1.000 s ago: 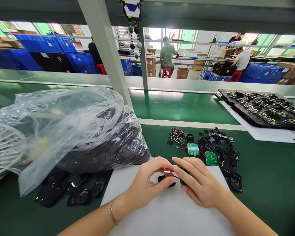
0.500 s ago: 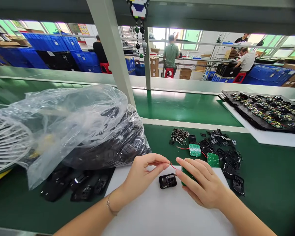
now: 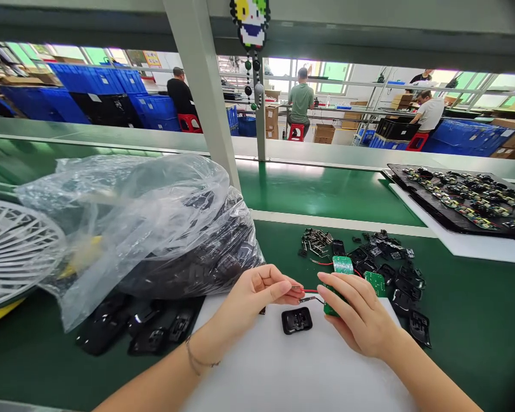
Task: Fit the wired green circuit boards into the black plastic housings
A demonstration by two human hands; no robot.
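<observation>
My left hand (image 3: 266, 292) pinches the end of a red wire (image 3: 311, 291) above a white sheet (image 3: 283, 372). A small metal contact strip (image 3: 308, 299) on a dark wire sticks out beside those fingertips. My right hand (image 3: 356, 309) is closed over a green circuit board (image 3: 329, 309), mostly covered by its fingers; both wires run toward this board. Below and between the hands, a black plastic housing (image 3: 297, 321) lies on the sheet with its inner side up. Behind my right hand are another green board (image 3: 342, 264) with red wires and a further board (image 3: 375, 282).
Loose metal contacts (image 3: 316, 241) and small black plastic parts (image 3: 380, 243) lie in piles behind the hands. On the left are a plastic bag (image 3: 189, 240) of black parts, black shells (image 3: 103, 326) and a white fan grille (image 3: 17, 246). A tray (image 3: 463, 197) of assemblies stands right. People sit beyond.
A metal strip has come out of the black housing and now hangs in the air by my left fingertips. The red wire is drawn straighter between my hands. The camera view has shifted slightly.
</observation>
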